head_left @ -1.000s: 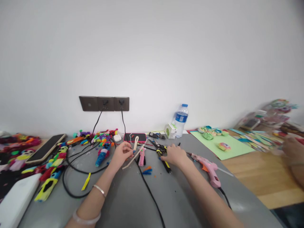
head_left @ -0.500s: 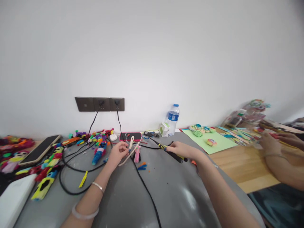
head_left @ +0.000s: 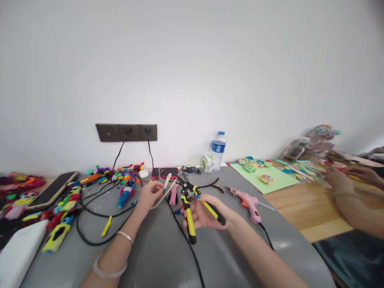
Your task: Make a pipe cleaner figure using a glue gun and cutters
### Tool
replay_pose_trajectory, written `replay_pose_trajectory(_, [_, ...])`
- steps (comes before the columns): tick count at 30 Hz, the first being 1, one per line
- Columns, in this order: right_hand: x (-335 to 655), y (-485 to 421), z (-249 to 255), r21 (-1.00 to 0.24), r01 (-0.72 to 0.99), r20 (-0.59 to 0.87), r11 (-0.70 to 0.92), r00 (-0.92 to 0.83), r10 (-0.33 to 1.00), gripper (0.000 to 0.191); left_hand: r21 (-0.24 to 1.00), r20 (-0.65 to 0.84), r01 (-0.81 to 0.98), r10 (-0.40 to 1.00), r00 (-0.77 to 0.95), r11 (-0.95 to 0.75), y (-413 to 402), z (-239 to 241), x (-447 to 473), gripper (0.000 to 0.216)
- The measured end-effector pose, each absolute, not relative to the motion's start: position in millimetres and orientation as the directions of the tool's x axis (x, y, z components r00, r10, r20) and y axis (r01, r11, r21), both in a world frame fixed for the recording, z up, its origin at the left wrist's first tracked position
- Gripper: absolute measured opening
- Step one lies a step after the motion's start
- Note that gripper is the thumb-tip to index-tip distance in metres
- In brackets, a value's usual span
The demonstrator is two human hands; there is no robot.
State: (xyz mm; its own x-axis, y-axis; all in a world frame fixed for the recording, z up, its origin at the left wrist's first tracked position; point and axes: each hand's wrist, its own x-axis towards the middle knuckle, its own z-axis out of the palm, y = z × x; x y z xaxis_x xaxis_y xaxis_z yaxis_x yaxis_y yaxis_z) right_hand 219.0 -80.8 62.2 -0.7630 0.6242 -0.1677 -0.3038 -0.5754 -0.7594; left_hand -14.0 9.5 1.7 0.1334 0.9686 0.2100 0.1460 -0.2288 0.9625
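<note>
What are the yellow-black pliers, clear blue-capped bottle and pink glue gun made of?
Yellow-black pliers: dark head, probably metal; grips likely satin rubber or plastic, judging by the thick two-colour sleeves.
Clear blue-capped bottle: most likely thin, glossy plastic, from its see-through walls.
Pink glue gun: probably smooth moulded plastic, given the evenly pink body; gloss level hard to tell.

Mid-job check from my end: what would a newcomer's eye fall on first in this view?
Probably the yellow-and-black pliers, handles spread, in the right hand near the middle of the grey table. Next, the bright fuzzy figures crowding the table's left side, and the pink glue gun lying to the right of the right hand.
</note>
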Motion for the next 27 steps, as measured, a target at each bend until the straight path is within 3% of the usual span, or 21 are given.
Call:
replay_pose_trajectory(12, [218.8, -73.2, 51.5, -0.699, -0.282, -0.243, -0.657, -0.771, 0.589, 0.036, 0.905, 0.304, 0.237, 0.927, 0.219, -0.353, 8.6, 0.1, -13.1, 0.013])
replay_pose_trajectory(20, [213.9, -77.7, 48.9, -0.755, -0.265, -0.310, -0.600, -0.662, 0.682, 0.032, 0.762, 0.472, 0.356, 0.840, 0.268, -0.542, 5.5, 5.4, -15.2, 0.013])
replay_pose_trajectory(27, [204.7, -90.0, 46.8, -0.842, -0.219, -0.336, -0.494, -0.502, 0.797, 0.029, 0.740, 0.484, 0.387, 0.835, 0.262, -0.551, 1.9, 9.9, -14.2, 0.014])
